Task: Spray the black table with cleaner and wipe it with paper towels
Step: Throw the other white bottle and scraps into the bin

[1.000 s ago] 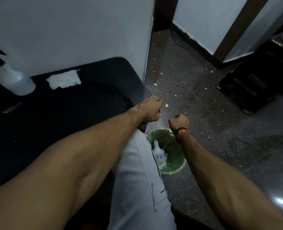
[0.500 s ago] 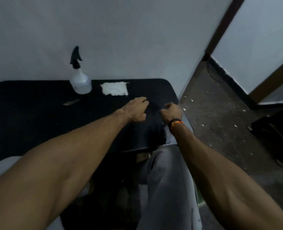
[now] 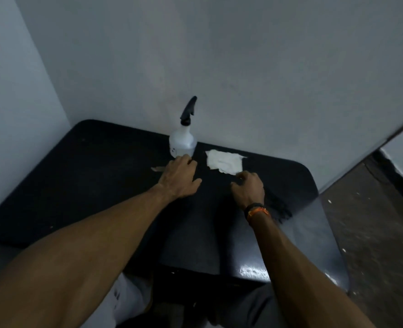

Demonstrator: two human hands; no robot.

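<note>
The black table (image 3: 77,185) fills the middle of the view, pushed against a grey wall. A clear spray bottle (image 3: 182,140) with a black trigger head stands upright at the table's back edge. To its right lies a flat white paper towel (image 3: 225,163). My left hand (image 3: 180,179) hovers over the table just in front of the bottle, fingers relaxed, fingertips close to its base. My right hand (image 3: 247,189), with a black and orange wristband, is at the towel's near corner, fingers loosely curled and holding nothing.
A small strip of tape or paper (image 3: 158,169) lies on the table left of my left hand. A wet sheen (image 3: 309,230) covers the table's right side. Speckled dark floor (image 3: 373,233) runs to the right. Walls close in behind and to the left.
My view swung from the floor bin up to the table. Both hands moved forward over the table, the left toward the bottle, the right toward the paper towel.
</note>
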